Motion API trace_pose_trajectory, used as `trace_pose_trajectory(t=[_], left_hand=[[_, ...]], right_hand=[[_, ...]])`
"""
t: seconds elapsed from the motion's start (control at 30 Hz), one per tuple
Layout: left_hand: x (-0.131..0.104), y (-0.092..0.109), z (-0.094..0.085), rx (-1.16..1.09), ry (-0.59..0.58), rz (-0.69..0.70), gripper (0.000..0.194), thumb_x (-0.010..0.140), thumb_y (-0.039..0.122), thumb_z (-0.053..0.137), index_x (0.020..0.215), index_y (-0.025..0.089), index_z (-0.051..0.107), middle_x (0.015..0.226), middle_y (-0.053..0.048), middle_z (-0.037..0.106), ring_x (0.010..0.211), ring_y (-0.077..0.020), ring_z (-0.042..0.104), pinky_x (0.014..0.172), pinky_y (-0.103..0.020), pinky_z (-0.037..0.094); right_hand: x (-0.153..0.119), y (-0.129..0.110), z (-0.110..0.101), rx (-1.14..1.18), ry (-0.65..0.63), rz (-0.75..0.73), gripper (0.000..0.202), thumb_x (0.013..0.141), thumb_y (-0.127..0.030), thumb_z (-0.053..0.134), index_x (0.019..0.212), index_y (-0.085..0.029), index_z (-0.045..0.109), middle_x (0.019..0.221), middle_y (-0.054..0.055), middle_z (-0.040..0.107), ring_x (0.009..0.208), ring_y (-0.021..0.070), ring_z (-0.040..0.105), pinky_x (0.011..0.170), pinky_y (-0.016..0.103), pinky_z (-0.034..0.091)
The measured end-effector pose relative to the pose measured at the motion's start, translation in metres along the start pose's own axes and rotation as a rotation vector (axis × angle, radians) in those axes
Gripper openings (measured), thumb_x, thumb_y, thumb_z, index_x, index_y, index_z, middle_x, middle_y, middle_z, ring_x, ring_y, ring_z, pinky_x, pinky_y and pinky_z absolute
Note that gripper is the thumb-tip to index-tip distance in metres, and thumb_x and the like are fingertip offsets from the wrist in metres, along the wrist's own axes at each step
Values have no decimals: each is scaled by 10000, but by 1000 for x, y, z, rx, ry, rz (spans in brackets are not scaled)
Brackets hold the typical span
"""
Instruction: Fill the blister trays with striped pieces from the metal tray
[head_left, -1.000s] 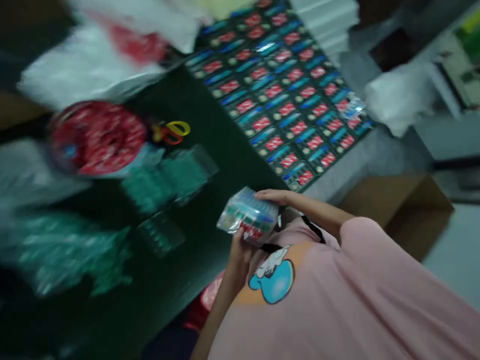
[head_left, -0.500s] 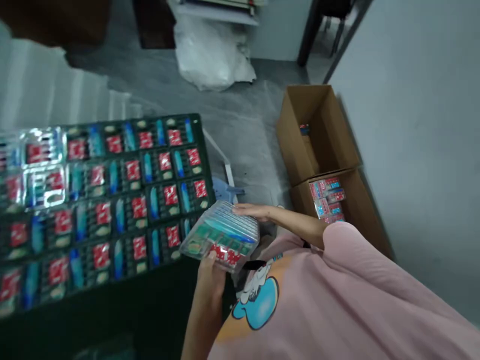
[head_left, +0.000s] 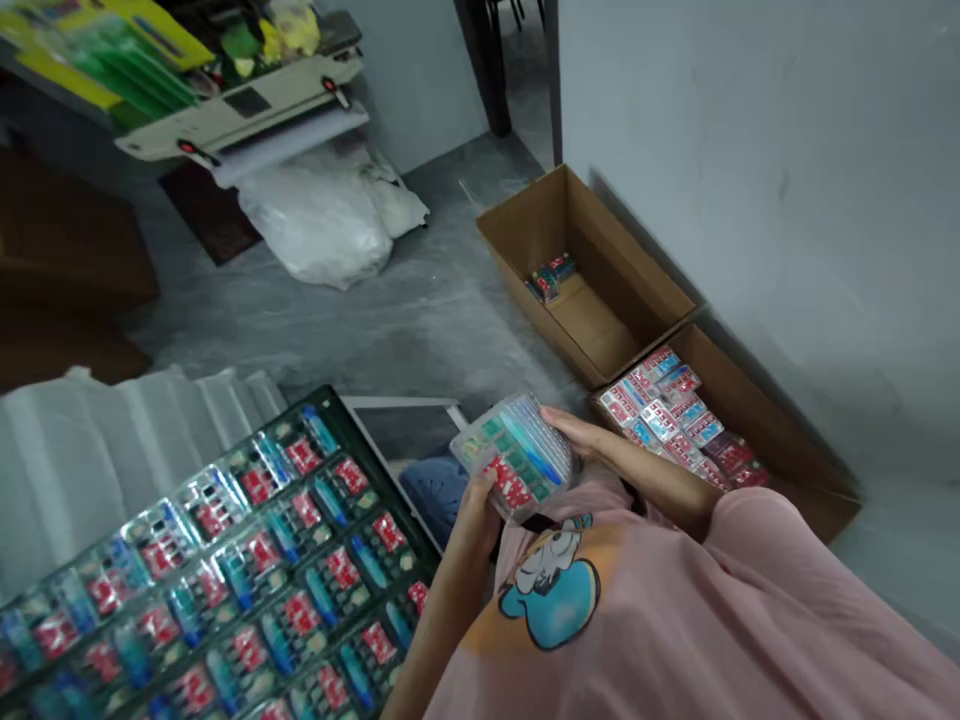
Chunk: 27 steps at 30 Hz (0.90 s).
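Observation:
A stack of clear plastic blister packs (head_left: 525, 440) is held between my two hands in front of my shirt. Through the top pack show a long blue item, red pieces with white marks and green parts. My left hand (head_left: 480, 500) grips the near-left edge, thumb on top. On the far-right side my right hand (head_left: 568, 430) lies against the ridged edge, its fingers partly hidden behind the stack. To the left, a large dark tray (head_left: 426, 545) bears rows of similar sets of blue and red items, some under shiny clear covers.
Two open cardboard boxes (head_left: 517, 215) stand by the wall at right; the nearer contains many red-and-blue packs (head_left: 667, 420), the farther a few. White plastic bags (head_left: 322, 215) lie below a machine (head_left: 247, 105). Translucent white sheets (head_left: 67, 470) stand beyond the tray.
My view has swung toward the right, so the tray sits lower left and the boxes show more fully. Both hands still hold the stack.

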<state>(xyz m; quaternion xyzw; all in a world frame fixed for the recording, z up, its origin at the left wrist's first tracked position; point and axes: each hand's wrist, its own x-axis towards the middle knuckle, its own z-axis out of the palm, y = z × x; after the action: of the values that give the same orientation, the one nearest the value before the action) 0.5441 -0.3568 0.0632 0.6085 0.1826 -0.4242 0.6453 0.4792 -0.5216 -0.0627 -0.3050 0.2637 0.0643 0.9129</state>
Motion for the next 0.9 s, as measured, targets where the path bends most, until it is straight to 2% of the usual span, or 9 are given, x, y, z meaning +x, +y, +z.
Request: trace_pose_trajectory(t=[0.13,0.23,0.33,0.47,0.6,0.77,0.83,0.9], left_hand=[[55,37,17,56,-123,-78,517,646,411,817,1070,150,678,1063,-111,738,1025,-301,688,966,-426,522],[101,69,36,110,-179,-121,509,634,354,830,1066,136,674,1038,-117,742,1001,-299,696,950,-423,520],[144,101,63,188,-270,-150,473,644,297,819,1068,144,677,1022,-108,745,994,-286,694,937,-408,518],[194,131,111,319,-503,-275,472,662,263,809,1104,159,684,1026,-100,741,950,-260,693,898,-386,525],[242,134,166,390,-695,-423,519,627,259,832,1118,181,684,976,-73,739,901,-239,691,873,-383,527],[309,125,232,427,-844,-549,488,614,244,858,1072,184,700,952,-88,738,867,-221,680,861,-382,518],[339,122,252,431,-888,-624,478,603,248,874,1041,169,702,956,-100,734,845,-218,678,854,-398,515],[369,117,265,434,-887,-671,485,589,245,888,1028,158,701,958,-106,730,834,-216,678,868,-414,508]], right_hand=[[28,-30,-8,76,125,-58,517,717,-641,743,1051,-253,676,1147,23,711,1152,213,619,1100,377,426],[54,-55,-10,151,230,-59,517,754,-667,688,1042,-238,671,1081,47,734,1130,240,643,1048,405,482],[74,-77,-14,244,371,-41,545,796,-711,595,1035,-226,667,1048,72,744,1111,269,662,993,431,527],[80,-96,-24,301,576,-55,581,794,-764,500,972,-242,682,959,84,756,1040,306,687,924,450,570],[74,-118,-43,245,838,-57,592,745,-790,477,900,-258,684,901,97,751,981,332,693,860,476,592],[84,-160,-86,134,1027,-45,497,740,-748,480,820,-294,665,924,91,742,961,323,694,867,479,585],[98,-178,-110,151,1055,-5,475,751,-723,490,803,-284,662,893,98,741,945,326,696,887,491,574],[117,-195,-136,189,995,37,503,772,-712,488,863,-256,678,917,113,744,956,333,694,899,512,563]])
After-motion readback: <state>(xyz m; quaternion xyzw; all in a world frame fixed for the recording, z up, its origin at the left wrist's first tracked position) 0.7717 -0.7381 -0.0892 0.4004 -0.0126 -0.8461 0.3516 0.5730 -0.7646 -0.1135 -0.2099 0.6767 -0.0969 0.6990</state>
